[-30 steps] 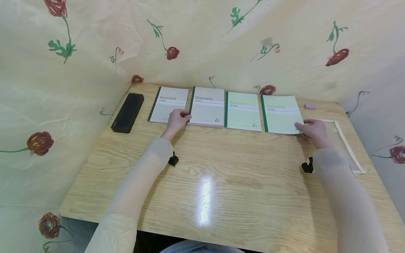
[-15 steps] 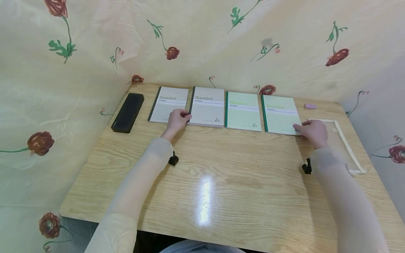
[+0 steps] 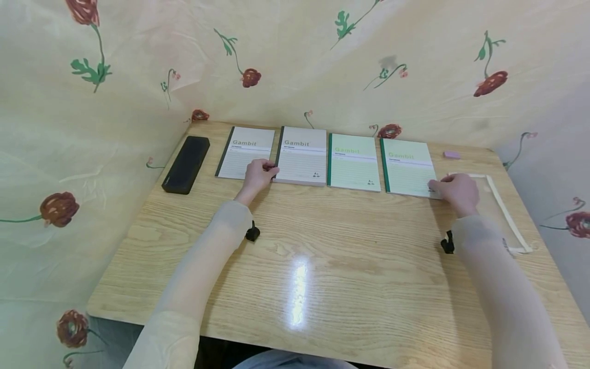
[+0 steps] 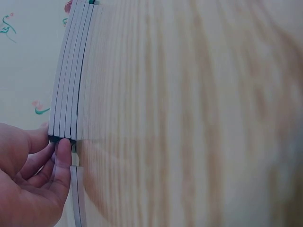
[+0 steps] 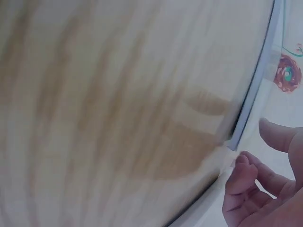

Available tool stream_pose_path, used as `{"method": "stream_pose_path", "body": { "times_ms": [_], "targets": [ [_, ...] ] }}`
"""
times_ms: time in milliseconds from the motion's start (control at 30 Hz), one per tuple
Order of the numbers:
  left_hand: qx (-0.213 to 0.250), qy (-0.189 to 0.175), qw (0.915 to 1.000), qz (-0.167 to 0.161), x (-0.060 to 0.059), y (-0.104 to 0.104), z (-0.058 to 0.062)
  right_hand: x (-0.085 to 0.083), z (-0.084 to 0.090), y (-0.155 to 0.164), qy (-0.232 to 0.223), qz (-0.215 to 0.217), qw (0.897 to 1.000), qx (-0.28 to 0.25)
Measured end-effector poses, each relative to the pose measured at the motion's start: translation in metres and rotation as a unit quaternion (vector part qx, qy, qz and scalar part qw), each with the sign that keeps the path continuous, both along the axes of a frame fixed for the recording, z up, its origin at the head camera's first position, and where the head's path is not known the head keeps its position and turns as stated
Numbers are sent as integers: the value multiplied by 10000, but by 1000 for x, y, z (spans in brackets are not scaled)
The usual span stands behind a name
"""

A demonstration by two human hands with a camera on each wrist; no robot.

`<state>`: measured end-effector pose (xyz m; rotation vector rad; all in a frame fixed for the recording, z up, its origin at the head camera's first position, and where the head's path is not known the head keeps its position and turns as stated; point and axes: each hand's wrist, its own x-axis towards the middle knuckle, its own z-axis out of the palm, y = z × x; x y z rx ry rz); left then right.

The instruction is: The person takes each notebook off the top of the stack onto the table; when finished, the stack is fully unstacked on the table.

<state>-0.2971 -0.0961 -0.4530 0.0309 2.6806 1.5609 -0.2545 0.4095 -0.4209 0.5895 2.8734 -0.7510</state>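
Note:
In the head view, my left hand holds the near left corner of a thick stack of grey Gambit notebooks between thumb and fingers. The left wrist view shows several notebooks in that stack, the fingertips against its dark spine. A grey notebook lies partly behind this hand. My right hand is at the near right corner of the rightmost green notebook. From the right wrist, its thumb stands apart from the notebook edge, with loosely bent fingers beside the corner.
Another green notebook lies between the grey stack and the rightmost one. A long black case is at the left, and a small pink block at the back right. White tape marks the wooden table beside my right arm.
The rightmost notebook's near right corner has lowered flat to the table, and my right thumb has lifted away from it. My left hand has stayed in place.

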Motion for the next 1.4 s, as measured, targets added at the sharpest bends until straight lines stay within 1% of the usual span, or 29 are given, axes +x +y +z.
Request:
{"method": "stream_pose_path", "body": {
  "times_ms": [133,233,333,500,700,767,900,1133,1267,1400],
  "targets": [
    [29,-21,10000,-10,2,0,1,-1,6,-7,227,-79,9996,-180],
    [36,-22,10000,1,2,0,1,-3,10,-17,462,22,9982,-376],
    [11,13,10000,14,3,0,1,-8,12,-31,649,217,9959,-597],
    [-18,50,10000,12,3,0,1,-19,13,-64,809,518,9915,-874],
    [-15,67,10000,-1,3,1,2,-28,13,-107,1135,914,9847,-954],
    [-8,63,10000,-9,3,1,2,-30,13,-119,1146,1032,9826,-1033],
    [-14,43,10000,9,4,1,2,-34,11,-142,1050,1136,9792,-1311],
    [-39,39,10000,22,4,1,5,-40,1,-180,946,1263,9699,-1853],
    [-41,45,10000,10,4,2,5,-38,-5,-201,856,1385,9673,-1944],
    [-43,51,10000,14,5,3,5,-37,-11,-219,875,1500,9636,-2034]
  ]
}}
